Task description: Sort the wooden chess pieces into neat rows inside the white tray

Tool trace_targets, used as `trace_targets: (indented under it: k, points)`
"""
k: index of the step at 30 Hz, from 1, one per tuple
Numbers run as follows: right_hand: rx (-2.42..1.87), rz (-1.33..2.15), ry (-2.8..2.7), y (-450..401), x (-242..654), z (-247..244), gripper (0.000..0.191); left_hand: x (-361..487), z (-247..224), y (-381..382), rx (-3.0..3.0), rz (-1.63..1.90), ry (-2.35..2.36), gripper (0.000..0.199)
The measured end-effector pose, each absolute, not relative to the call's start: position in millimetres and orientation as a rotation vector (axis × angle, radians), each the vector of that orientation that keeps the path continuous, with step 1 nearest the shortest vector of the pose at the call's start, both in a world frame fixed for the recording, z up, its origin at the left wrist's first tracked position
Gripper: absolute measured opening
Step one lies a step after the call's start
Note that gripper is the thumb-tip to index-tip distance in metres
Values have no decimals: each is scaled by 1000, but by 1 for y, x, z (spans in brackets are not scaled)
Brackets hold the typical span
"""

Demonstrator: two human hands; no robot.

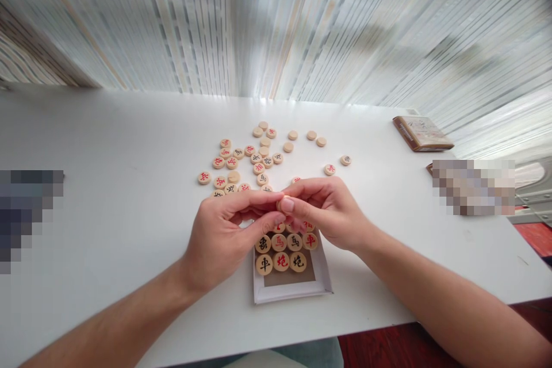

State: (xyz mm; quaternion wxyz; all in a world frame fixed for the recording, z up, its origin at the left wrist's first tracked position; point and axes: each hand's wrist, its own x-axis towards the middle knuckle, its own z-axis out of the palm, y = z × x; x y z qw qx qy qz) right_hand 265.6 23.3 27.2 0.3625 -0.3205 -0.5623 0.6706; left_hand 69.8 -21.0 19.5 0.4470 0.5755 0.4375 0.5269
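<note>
My left hand (pixel 224 236) and my right hand (pixel 334 210) meet above a shallow white box (pixel 293 293). Their thumbs and fingers pinch together around a round wooden Chinese chess piece (pixel 280 205), which is mostly hidden by the fingertips. Inside the box lie flat rows of pieces with red and black characters, among them a black piece (pixel 264 265), a red piece (pixel 282 261) and another black piece (pixel 298 262) in the nearest row. My hands cover part of the box's far rows.
Several loose Chinese chess pieces (pixel 259 168) are scattered beyond my hands on the white table (pixel 129 230), some blank side up. A brown-edged box (pixel 423 133) lies at the far right, with a blurred-out object (pixel 474 187) nearer. Striped curtains (pixel 259 23) hang behind the table.
</note>
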Motion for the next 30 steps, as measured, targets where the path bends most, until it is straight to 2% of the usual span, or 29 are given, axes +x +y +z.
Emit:
trace_targets:
  k: [6, 15, 24, 30]
  points:
    - [-757, 1761, -1452, 25, 268, 25, 18, 69, 18, -21, 1390, 1303, 1030, 24]
    - [-682, 1729, -1388, 20, 260, 21, 36, 69, 20, -21, 1356, 1349, 1051, 16]
    - [-793, 1809, -1329, 20, 261, 25, 23, 69, 23, -18, 1369, 1324, 1064, 14]
    - [-849, 1766, -1320, 22, 263, 22, 23, 71, 17, -22, 1421, 1289, 951, 27]
